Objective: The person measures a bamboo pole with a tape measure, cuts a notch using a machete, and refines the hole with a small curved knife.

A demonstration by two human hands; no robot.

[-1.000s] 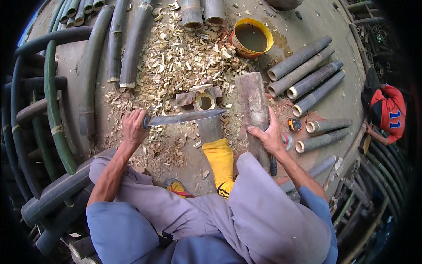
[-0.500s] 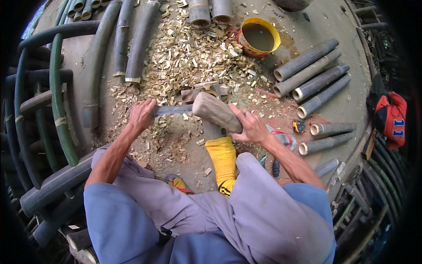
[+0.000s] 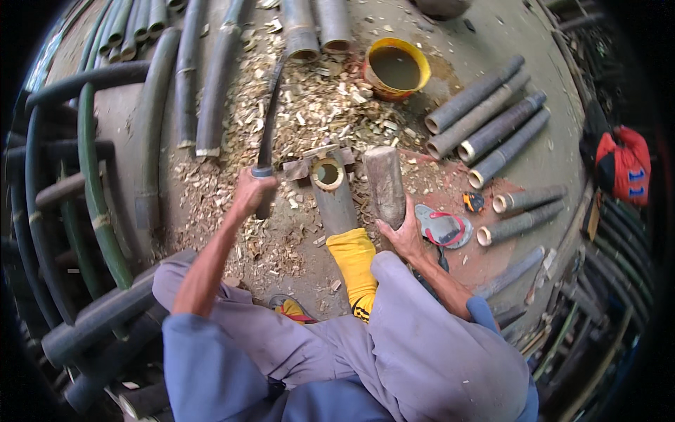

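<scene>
My left hand (image 3: pixel 254 188) is closed round the handle of a long knife (image 3: pixel 268 130), its dark blade pointing away from me over the wood chips. In my right hand (image 3: pixel 402 228) is a thick wooden club (image 3: pixel 384 181), gripped at its near end with its blunt end away from me. Between the two hands lies a bamboo tube (image 3: pixel 336 205), its pale cut ring facing up and its far end by a wooden block (image 3: pixel 297 170). My foot in a yellow sock (image 3: pixel 351 257) is against the tube's near end. Neither tool touches the tube.
Wood chips (image 3: pixel 302 112) cover the floor ahead, near a yellow bucket of murky liquid (image 3: pixel 396 69). Bamboo tubes (image 3: pixel 485 112) lie at right, with a tape measure (image 3: pixel 473 202) and a flip-flop (image 3: pixel 444 226). Longer bamboo poles (image 3: pixel 149 133) lie at left; a red cap (image 3: pixel 624 167) is far right.
The knife has swung from lying level across the bamboo's end to pointing away from me. The club has moved off the tube to the right and turned lengthwise, uncovering the tube's opening.
</scene>
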